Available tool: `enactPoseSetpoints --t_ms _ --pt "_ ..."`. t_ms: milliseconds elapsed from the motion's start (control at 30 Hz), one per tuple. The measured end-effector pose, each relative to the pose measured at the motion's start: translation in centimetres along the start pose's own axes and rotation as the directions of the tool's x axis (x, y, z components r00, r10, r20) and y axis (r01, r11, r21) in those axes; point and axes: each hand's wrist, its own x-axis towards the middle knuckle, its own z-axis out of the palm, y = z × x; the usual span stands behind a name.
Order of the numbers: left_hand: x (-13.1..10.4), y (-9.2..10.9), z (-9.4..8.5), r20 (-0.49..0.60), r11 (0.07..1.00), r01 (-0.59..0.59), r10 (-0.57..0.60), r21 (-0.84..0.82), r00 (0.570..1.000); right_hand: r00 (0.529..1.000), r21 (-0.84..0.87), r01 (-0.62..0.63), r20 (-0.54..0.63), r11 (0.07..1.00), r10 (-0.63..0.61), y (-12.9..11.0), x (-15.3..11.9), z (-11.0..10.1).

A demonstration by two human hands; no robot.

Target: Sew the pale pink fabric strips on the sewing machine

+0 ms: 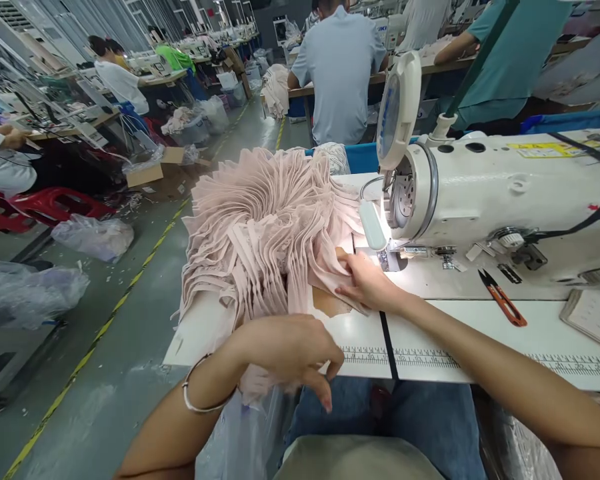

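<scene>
Head view: pink fabric pieces (265,227) are fanned on the bench (430,333); right hand (367,283) is pressed flat on one beside the sewing machine (480,200), left hand (290,347) is curled loosely at the edge, and the stack could be dragged off by careless pulling

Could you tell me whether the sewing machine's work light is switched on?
On. The lamp glows white and brightly lights the right hand beside the needle.

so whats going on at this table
A person sits at a white sewing machine in a busy workshop. The right hand presses a pale pink fabric piece flat beside the needle. The left hand rests on the near edge of a big fanned stack of pink fabric pieces. Red-handled snips lie on the table.
</scene>
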Motion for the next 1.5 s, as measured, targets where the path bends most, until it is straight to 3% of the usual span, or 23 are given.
enactPoseSetpoints --t_ms 67,133,167,233,300,367,467,567,600,633,700,733,800,867,933,1000,1067,1200,1333,1500 --pt "-0.1 -0.1 -0.1 0.017 0.998 0.041 -0.04 -0.048 0.999 0.993 0.025 -0.04 0.11 0.999 0.037 0.3 -0.7 -1.0" --pt "0.6 -0.5 0.2 -0.149 0.99 0.138 -0.138 -0.012 0.979 0.992 0.126 -0.08 0.109 0.989 0.067 0.7 -2.0 -2.2" --pt "1.3 -0.7 0.6 -0.271 0.98 0.196 -0.18 0.033 0.946 0.991 0.197 -0.113 0.087 0.974 0.097 0.8 -2.9 -2.7" --pt "3.1 -1.3 1.3 -0.569 0.908 0.36 -0.183 0.215 0.802 0.979 0.361 -0.201 0.098 0.91 0.177 0.7 -4.4 -3.6" --pt "4.7 -1.8 1.9 -0.711 0.759 0.509 -0.088 0.405 0.697 0.949 0.489 -0.317 0.173 0.813 0.265 0.3 -5.7 -3.9" --pt "5.7 -2.1 2.1 -0.724 0.639 0.573 -0.036 0.513 0.689 0.91 0.564 -0.413 0.217 0.716 0.354 -0.1 -6.4 -3.7" --pt "6.3 -2.3 1.8 -0.705 0.583 0.574 -0.003 0.575 0.71 0.847 0.628 -0.488 0.172 0.607 0.503 -0.1 -6.6 -3.1" --pt "6.7 -2.3 1.5 -0.78 0.551 0.622 0.087 0.556 0.62 0.8 0.699 -0.539 0.251 0.47 0.545 0.4 -6.3 -2.9" --pt "6.8 -2.3 1.6 -0.763 0.558 0.589 0.13 0.584 0.633 0.798 0.713 -0.555 0.31 0.429 0.517 0.6 -6.2 -2.9" --pt "6.9 -2.3 1.7 -0.715 0.573 0.523 0.168 0.631 0.679 0.802 0.721 -0.563 0.36 0.403 0.476 0.8 -6.0 -3.1" --pt "7.2 -2.3 2.0 -0.553 0.609 0.339 0.202 0.717 0.808 0.811 0.716 -0.57 0.413 0.402 0.414 1.0 -5.7 -3.4" --pt "7.3 -2.4 2.2 -0.488 0.627 0.281 0.184 0.727 0.853 0.813 0.707 -0.569 0.411 0.419 0.412 1.2 -5.6 -3.5" --pt "7.3 -2.3 2.4 -0.452 0.654 0.303 0.067 0.693 0.89 0.803 0.67 -0.579 0.372 0.465 0.465 1.3 -5.6 -3.8" --pt "7.4 -2.1 2.0 -0.445 0.657 0.39 -0.093 0.645 0.891 0.792 0.591 -0.586 0.273 0.555 0.546 1.5 -6.1 -3.9" --pt "7.7 -1.6 1.3 -0.386 0.651 0.424 -0.211 0.63 0.898 0.834 0.448 -0.525 0.103 0.724 0.541 1.7 -6.8 -3.9" --pt "8.3 -1.2 0.4 -0.326 0.644 0.413 -0.256 0.645 0.91 0.905 0.223 -0.387 -0.093 0.895 0.415 2.0 -7.6 -3.7" --pt "9.1 -1.2 -0.3 -0.332 0.627 0.399 -0.229 0.669 0.915 0.951 0.003 -0.231 -0.21 0.973 0.226 2.2 -8.1 -3.3" --pt "10.5 -2.5 -0.7 -0.423 0.634 0.403 -0.13 0.66 0.897 0.979 -0.167 -0.025 -0.204 0.986 -0.01 2.5 -8.3 -2.7" --pt "10.5 -3.6 -0.5 -0.478 0.702 0.405 -0.104 0.586 0.872 0.98 -0.221 0.035 -0.182 0.975 -0.077 2.9 -7.9 -2.5" --pt "9.8 -2.8 0.1 -0.444 0.719 0.404 -0.147 0.566 0.884 0.981 -0.276 0.074 -0.155 0.958 -0.12 3.1 -7.6 -2.6"
